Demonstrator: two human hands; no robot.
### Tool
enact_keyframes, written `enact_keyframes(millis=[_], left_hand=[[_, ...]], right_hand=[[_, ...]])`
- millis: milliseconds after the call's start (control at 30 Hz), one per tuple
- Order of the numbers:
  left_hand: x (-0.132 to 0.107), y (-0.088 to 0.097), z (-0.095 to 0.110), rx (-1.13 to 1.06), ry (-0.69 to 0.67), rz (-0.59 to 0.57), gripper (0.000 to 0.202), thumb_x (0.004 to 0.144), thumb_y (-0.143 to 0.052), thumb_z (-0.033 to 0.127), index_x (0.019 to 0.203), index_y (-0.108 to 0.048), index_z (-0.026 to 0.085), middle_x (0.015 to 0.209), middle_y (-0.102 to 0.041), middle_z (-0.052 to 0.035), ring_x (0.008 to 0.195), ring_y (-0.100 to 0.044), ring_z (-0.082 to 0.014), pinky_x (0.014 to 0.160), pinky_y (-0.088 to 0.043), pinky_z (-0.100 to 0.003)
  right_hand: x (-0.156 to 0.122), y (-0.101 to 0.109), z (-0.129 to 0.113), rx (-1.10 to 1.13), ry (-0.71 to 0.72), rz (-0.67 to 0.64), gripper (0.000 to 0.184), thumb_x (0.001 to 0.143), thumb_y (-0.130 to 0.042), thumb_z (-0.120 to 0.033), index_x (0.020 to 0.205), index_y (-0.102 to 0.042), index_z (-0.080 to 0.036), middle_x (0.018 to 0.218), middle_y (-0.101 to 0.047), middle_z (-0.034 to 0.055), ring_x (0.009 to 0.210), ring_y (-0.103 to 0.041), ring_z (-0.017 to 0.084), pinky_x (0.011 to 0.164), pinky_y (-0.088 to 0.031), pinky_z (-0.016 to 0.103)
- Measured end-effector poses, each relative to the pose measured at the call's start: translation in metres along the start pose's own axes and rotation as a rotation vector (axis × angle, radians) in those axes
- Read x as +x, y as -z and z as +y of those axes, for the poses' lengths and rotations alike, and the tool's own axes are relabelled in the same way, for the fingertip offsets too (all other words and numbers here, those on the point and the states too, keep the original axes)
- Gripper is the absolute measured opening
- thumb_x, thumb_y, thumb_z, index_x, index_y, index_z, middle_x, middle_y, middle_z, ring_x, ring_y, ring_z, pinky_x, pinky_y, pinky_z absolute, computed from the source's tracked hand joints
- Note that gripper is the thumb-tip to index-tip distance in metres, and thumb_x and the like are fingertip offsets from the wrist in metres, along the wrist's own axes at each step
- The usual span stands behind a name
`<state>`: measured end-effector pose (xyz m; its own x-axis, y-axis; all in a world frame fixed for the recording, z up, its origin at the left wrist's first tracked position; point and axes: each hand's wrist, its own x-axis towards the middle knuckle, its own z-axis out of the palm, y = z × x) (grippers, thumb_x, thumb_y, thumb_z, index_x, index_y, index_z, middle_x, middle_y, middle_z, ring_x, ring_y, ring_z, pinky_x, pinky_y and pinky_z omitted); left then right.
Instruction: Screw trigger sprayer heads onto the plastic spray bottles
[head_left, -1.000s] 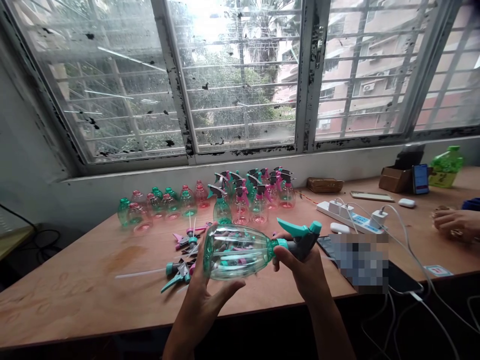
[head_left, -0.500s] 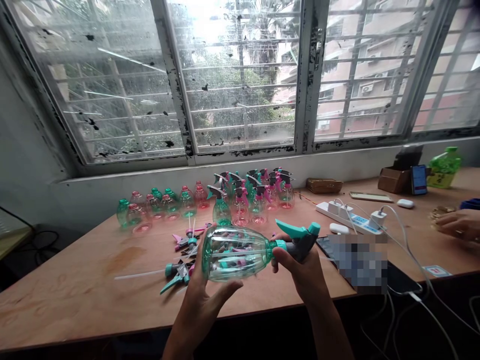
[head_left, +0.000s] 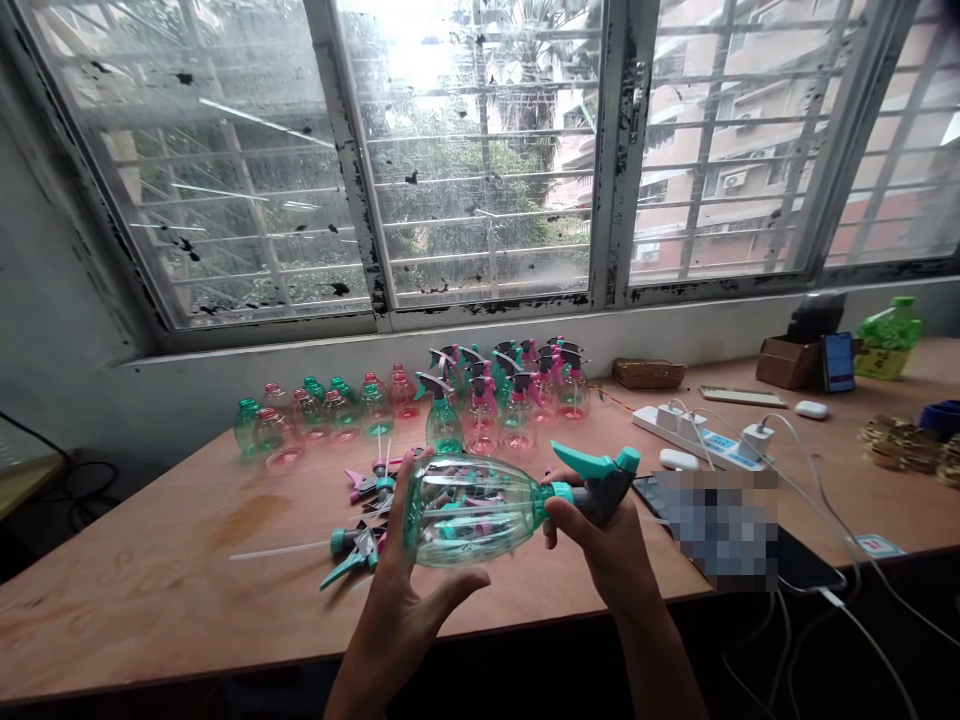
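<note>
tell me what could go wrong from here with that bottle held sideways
1. The left hand only cups the base of the green spray bottle with spread fingers, while the right hand pinches its neck. It might slip and drop near the front edge of the table.
2. The loose trigger heads with thin tubes lie just beyond it, so a fall could bend them.

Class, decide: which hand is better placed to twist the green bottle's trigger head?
Right, probably: the right hand pinches the collar beside the trigger head, while the left hand cradles the green bottle.
</note>
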<state>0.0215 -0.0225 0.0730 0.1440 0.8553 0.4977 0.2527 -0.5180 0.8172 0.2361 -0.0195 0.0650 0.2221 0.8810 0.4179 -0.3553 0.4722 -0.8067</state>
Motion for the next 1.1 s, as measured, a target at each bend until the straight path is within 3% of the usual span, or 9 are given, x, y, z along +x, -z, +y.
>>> enact_keyframes(millis=[100,200,267,400,533,767,967,1100], left_hand=[[0.0,0.001,0.003,0.02,0.013,0.003,0.096,0.084,-0.075,0.056,0.162,-0.022,0.036,0.163,-0.041,-0.009,0.15,-0.037,-0.0413,0.123,-0.032,-0.057],[0.001,0.001,0.004,-0.015,0.0,-0.013,0.098,0.083,-0.079,0.05,0.162,-0.022,0.037,0.165,-0.039,-0.0085,0.149,-0.04,-0.0391,0.12,-0.039,-0.053],[0.001,-0.001,0.002,-0.023,-0.023,-0.015,0.099,0.083,-0.08,0.044,0.161,-0.02,0.041,0.168,-0.033,-0.0065,0.15,-0.039,-0.0369,0.119,-0.042,-0.05],[0.001,-0.004,-0.004,0.021,-0.047,0.03,0.094,0.089,-0.074,0.042,0.161,-0.012,0.046,0.167,-0.033,-0.0038,0.152,-0.036,-0.034,0.123,-0.033,-0.053],[0.001,-0.005,-0.005,0.03,-0.035,0.031,0.105,0.085,-0.078,0.044,0.161,-0.005,0.046,0.167,-0.033,-0.0044,0.153,-0.033,-0.0348,0.122,-0.034,-0.053],[0.001,-0.002,0.006,-0.03,0.012,0.002,0.096,0.085,-0.077,0.05,0.162,-0.021,0.035,0.166,-0.036,-0.0093,0.151,-0.036,-0.0381,0.124,-0.033,-0.052],[0.002,-0.003,0.004,-0.027,-0.044,0.014,0.094,0.084,-0.081,0.039,0.158,-0.024,0.046,0.171,-0.025,-0.0015,0.156,-0.026,-0.034,0.123,-0.035,-0.049],[0.002,-0.004,-0.001,-0.01,-0.005,0.029,0.092,0.086,-0.077,0.044,0.158,-0.02,0.049,0.168,-0.032,-0.0021,0.153,-0.034,-0.0359,0.122,-0.033,-0.056]], right_hand=[[0.0,0.0,0.001,-0.011,-0.001,0.0,0.026,0.073,-0.087,-0.037,0.086,-0.075,-0.018,0.056,-0.065,-0.0022,0.048,-0.058,0.017,0.049,-0.051,0.03],[0.001,0.001,0.001,-0.017,0.001,0.003,0.026,0.074,-0.087,-0.037,0.086,-0.075,-0.018,0.055,-0.065,-0.0022,0.047,-0.059,0.017,0.049,-0.051,0.031],[0.001,0.002,0.002,-0.008,0.002,0.003,0.026,0.074,-0.086,-0.037,0.087,-0.075,-0.018,0.054,-0.065,-0.0024,0.047,-0.058,0.017,0.049,-0.05,0.031],[0.001,0.001,0.002,-0.005,0.003,0.004,0.026,0.074,-0.086,-0.038,0.088,-0.075,-0.018,0.054,-0.065,-0.0026,0.047,-0.058,0.017,0.049,-0.051,0.031],[0.0,0.0,0.0,-0.014,0.005,0.01,0.026,0.074,-0.086,-0.039,0.086,-0.074,-0.018,0.052,-0.064,-0.0023,0.047,-0.058,0.018,0.049,-0.05,0.031],[0.001,0.001,0.001,-0.022,0.0,-0.003,0.025,0.075,-0.086,-0.037,0.087,-0.074,-0.018,0.056,-0.065,-0.0021,0.048,-0.058,0.017,0.049,-0.05,0.031],[0.002,0.004,0.003,-0.007,0.016,0.015,0.023,0.077,-0.086,-0.035,0.089,-0.074,-0.019,0.058,-0.066,-0.0024,0.048,-0.059,0.017,0.051,-0.05,0.031],[0.001,0.003,0.001,-0.023,0.014,0.011,0.024,0.076,-0.086,-0.036,0.087,-0.075,-0.019,0.054,-0.065,-0.0028,0.048,-0.059,0.017,0.051,-0.05,0.031]])
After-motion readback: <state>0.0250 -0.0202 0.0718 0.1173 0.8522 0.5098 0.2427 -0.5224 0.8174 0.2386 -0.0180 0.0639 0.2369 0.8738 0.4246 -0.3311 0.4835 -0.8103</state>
